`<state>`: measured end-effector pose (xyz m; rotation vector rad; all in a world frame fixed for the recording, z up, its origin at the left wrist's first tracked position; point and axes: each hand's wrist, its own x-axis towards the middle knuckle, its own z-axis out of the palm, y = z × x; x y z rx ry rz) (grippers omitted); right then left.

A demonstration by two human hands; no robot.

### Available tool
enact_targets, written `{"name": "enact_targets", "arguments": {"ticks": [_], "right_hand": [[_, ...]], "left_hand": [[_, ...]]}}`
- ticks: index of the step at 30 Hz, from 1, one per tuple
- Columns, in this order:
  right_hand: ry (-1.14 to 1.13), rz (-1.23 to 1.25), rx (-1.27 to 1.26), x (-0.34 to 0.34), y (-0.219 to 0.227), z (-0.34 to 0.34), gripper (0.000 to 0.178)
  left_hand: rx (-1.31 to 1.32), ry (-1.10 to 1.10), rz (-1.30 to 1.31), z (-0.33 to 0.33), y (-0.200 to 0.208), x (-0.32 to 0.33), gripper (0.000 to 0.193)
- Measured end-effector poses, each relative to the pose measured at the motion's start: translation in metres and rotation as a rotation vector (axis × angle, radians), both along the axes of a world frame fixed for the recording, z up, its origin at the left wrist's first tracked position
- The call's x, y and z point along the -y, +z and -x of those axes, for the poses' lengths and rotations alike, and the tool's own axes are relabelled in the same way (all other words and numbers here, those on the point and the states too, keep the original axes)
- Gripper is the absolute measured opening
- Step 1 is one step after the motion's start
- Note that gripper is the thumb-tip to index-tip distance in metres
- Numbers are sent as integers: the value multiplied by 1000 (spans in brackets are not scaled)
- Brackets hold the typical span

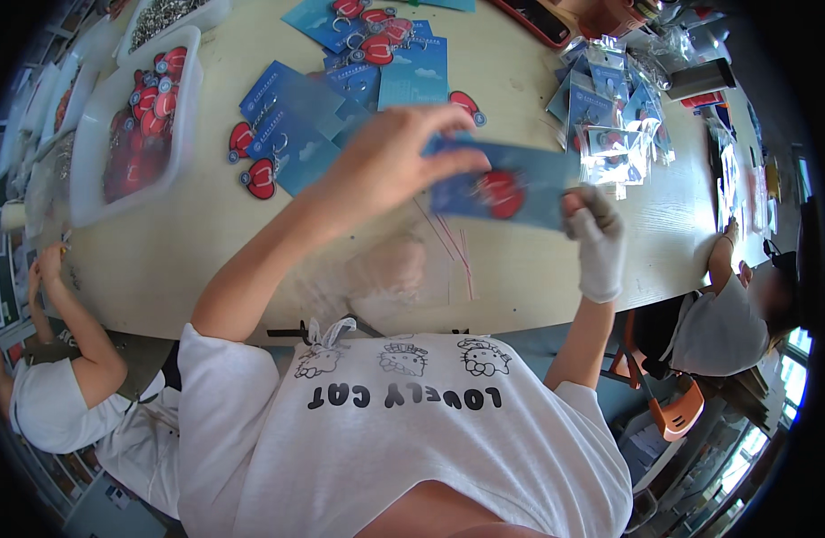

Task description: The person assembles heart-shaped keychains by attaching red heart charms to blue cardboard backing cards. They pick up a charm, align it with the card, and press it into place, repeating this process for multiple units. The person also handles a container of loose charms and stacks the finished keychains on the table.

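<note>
A blue backing card [548, 179] with a red charm keychain [502, 193] on it is held above the table, slightly blurred. My bare left hand [403, 157] pinches its left end between thumb and fingers. My right hand [599, 242], in a white glove with fingertips bare, grips the right end. Beyond my left hand, more blue cards [412, 76] lie spread with red charms on metal rings, one charm [262, 179] at the near left of the pile. To the right sit several cards in clear bags [614, 148].
A clear plastic bin [184, 117] of red charms stands at the left, with a tub of metal rings [166, 18] behind it. Clear plastic bags [367, 278] and red-edged strips [462, 255] lie near the front edge. A phone [538, 18] rests at the back. Other people sit left and right.
</note>
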<state>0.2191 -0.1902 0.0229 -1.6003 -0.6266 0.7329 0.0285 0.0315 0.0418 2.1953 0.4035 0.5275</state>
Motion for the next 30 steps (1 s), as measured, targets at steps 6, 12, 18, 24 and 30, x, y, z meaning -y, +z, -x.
{"name": "enact_targets", "arguments": {"ticks": [6,12,18,24,30], "right_hand": [[-225,467,309,7,2,-58,29],[164,368,800,-139,3,-14,49],[243,436,680,-232,-27,-12,49],[179,-237,93,-210,-18,-19,13],[156,-651,-203,-190,10,-21,18]], "left_hand": [[-135,375,-102,10,-25,-93,30],[-33,350,-512,3,-58,-96,43],[-223,341,-462,-5,-65,-83,50],[227,324,-59,-3,-58,-91,28],[474,109,429,-17,-12,-92,39]]}}
